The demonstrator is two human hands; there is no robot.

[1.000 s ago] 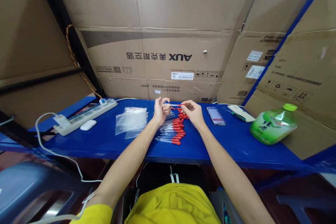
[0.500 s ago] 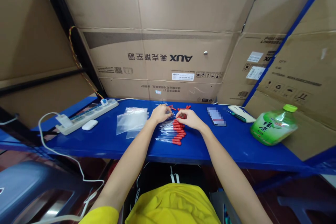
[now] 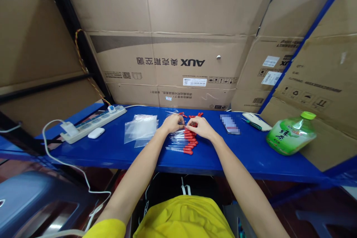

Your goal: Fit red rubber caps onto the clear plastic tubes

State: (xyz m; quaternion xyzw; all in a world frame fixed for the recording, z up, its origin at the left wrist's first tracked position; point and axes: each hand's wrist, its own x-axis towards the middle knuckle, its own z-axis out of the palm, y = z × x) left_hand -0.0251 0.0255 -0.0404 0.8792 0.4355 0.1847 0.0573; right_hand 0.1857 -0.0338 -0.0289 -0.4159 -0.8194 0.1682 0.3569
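A row of clear droppers with red bulbs [image 3: 186,144] lies on the blue shelf [image 3: 117,152]. My left hand [image 3: 173,123] rests palm down at the far end of the row, fingers curled onto the clear tubes. My right hand [image 3: 201,126] lies beside it over the red bulbs, fingers bent and pressed together on them. A few loose red bulbs [image 3: 195,115] lie just beyond my fingers. What each hand pinches is hidden under the fingers.
Clear plastic bags [image 3: 141,128] lie left of my hands. A power strip [image 3: 92,122] and a white earbud case [image 3: 96,132] sit further left. A phone [image 3: 229,124], a white device [image 3: 255,121] and a green bottle [image 3: 291,134] lie on the right. Cardboard boxes [image 3: 173,63] wall the back.
Both hands came down from holding a dropper in the air to the top of the row on the shelf, then stayed there with only slight shifts.
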